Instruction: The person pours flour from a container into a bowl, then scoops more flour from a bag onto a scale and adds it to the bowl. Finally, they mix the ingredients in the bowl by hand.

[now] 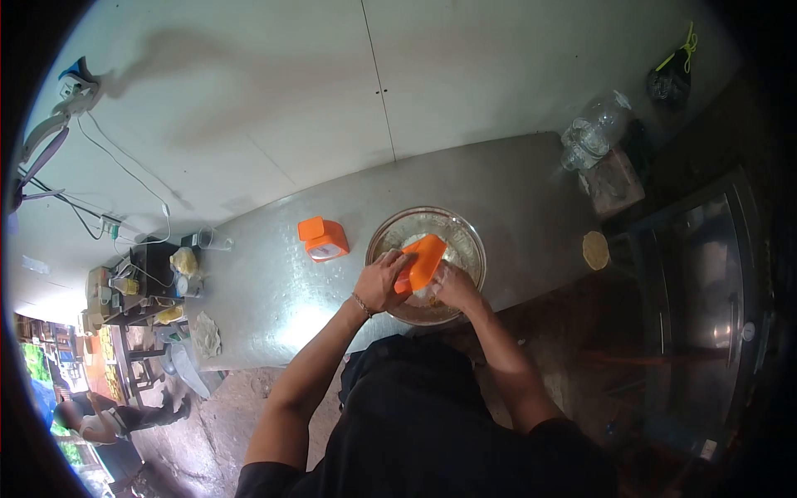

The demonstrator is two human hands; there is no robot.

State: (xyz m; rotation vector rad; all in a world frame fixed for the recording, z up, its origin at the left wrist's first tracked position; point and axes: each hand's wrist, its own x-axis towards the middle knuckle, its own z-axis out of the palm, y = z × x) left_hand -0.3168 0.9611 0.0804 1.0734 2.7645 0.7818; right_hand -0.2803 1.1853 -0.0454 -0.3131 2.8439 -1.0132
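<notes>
A wide metal bowl [471,235] with whitish contents stands on the steel table, close to its front edge. Over the bowl, my left hand [382,280] is closed on an orange container [426,261], which is tilted. My right hand [449,284] reaches into the bowl's right part, beside the container; its fingers are partly hidden, and what they touch cannot be made out. A second orange container [325,241] with its lid raised and white contents stands left of the bowl.
A crumpled white cloth [207,334] lies at the steel table's [257,290] left end, near a clear plastic cup [216,240]. Large clear bottles [594,133] stand beyond the right end. A glass-doored cabinet [706,290] is at right. Another person [100,425] is far left.
</notes>
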